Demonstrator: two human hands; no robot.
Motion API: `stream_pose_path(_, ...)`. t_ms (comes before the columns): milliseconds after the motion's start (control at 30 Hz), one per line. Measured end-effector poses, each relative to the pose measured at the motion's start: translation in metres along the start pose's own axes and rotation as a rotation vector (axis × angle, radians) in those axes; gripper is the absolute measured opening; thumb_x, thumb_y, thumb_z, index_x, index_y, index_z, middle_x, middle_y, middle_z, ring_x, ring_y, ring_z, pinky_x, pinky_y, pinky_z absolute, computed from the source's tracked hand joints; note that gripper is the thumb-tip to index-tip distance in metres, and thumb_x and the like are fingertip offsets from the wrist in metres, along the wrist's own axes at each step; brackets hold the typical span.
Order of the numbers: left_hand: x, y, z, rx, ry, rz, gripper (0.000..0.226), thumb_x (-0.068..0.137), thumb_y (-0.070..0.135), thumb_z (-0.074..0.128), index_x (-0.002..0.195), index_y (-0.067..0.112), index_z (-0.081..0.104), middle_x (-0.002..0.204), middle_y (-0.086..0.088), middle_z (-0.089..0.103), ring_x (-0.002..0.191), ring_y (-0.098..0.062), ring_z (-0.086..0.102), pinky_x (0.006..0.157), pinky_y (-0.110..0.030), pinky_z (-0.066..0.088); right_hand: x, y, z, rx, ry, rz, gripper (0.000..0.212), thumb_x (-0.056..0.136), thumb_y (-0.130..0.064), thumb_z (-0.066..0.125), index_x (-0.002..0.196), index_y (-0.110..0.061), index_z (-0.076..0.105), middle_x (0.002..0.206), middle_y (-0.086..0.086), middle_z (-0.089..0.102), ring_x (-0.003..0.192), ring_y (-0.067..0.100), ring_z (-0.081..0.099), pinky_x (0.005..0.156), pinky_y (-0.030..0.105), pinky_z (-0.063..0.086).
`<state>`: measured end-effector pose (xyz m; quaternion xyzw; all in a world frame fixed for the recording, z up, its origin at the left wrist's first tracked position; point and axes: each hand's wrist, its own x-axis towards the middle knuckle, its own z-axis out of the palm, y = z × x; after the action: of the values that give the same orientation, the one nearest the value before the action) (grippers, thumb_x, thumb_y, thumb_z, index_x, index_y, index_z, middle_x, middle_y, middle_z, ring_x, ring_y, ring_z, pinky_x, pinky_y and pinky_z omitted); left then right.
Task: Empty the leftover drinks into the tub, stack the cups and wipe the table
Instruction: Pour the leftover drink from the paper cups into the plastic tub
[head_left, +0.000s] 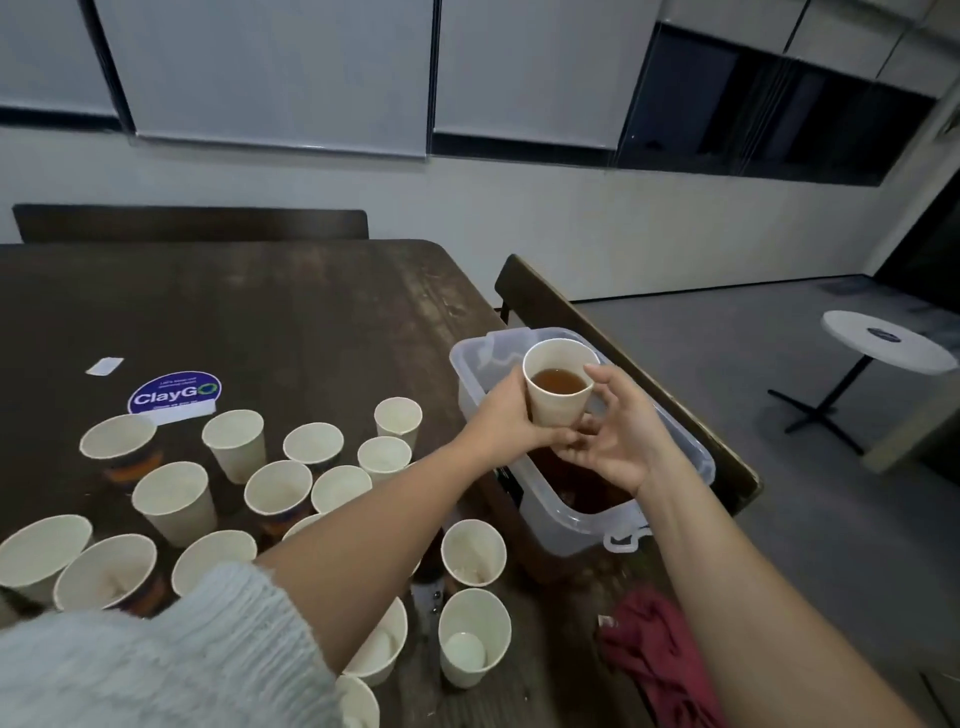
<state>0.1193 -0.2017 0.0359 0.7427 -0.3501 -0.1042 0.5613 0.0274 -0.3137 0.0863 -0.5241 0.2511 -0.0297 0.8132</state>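
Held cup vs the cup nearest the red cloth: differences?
The held cup has brown drink in it; the cup by the cloth looks drained. The held one is lifted over the tub by both hands; the other stands on the table. Both are plain paper cups, upright.

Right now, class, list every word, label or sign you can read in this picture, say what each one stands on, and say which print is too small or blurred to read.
"ClayGO": large white letters on the round purple sticker on the table.
Small lines above and below "ClayGO" on that sticker: too small to read.
Dark round mark on the white round table at the far right: too blurred to read.
Coloured print on some paper cups: unreadable.
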Motion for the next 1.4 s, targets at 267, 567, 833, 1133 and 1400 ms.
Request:
stream_pose_path(267,0.012,-0.027,-0.002,0.635,0.021,-0.132,0.074,0.081,0.049,0.069,0.141,0.020,0.036,0.146,-0.004,0.037,0.140,-0.023,0.026,0.117,-0.045,0.015,0.032,0.001,-0.037,-0.176,0.140,-0.087,0.056,0.086,-0.032,0.065,0.138,-0.029,0.043,0.128,0.014,0.048,0.110,0.031,0.052,0.076,0.039,0.050)
stream_pose_path(567,0.003,-0.051,0.002,0.678,-0.038,-0.311,0.071,0.096,0.053,0.040,0.153,0.023,0.010,0.161,0.004,-0.013,0.148,-0.022,-0.013,0.115,-0.056,-0.006,0.059,0.004,-0.054,-0.259,0.216,-0.072,0.082,0.083,-0.030,0.071,0.150,-0.035,0.024,0.141,0.011,0.039,0.122,0.034,0.044,0.081,0.044,0.044)
stream_pose_path(833,0.000,-0.054,0.005,0.643,-0.017,-0.313,0.069,0.097,0.051,0.038,0.153,0.024,0.009,0.161,0.006,-0.015,0.148,-0.022,-0.012,0.115,-0.055,-0.007,0.070,0.007,-0.060,-0.382,0.311,-0.140,0.088,0.083,-0.032,0.073,0.151,-0.036,0.018,0.150,0.007,0.032,0.132,0.035,0.037,0.095,0.048,0.042)
stream_pose_path(1133,-0.001,-0.054,0.005,0.647,-0.023,-0.318,0.069,0.097,0.051,0.037,0.153,0.024,0.008,0.161,0.006,-0.017,0.148,-0.023,-0.011,0.115,-0.056,-0.006,0.073,0.005,-0.063,-0.510,0.344,-0.217,0.091,0.082,-0.029,0.075,0.152,-0.034,0.016,0.151,0.007,0.033,0.134,0.033,0.038,0.107,0.053,0.040)
stream_pose_path(1400,0.000,-0.054,0.005,0.662,-0.023,-0.315,0.067,0.098,0.051,0.036,0.153,0.024,0.008,0.161,0.005,-0.016,0.148,-0.024,-0.012,0.115,-0.056,-0.006,0.079,0.005,-0.066,-0.583,0.366,-0.268,0.098,0.078,-0.030,0.079,0.152,-0.035,0.016,0.154,0.008,0.030,0.136,0.035,0.036,0.108,0.055,0.039)
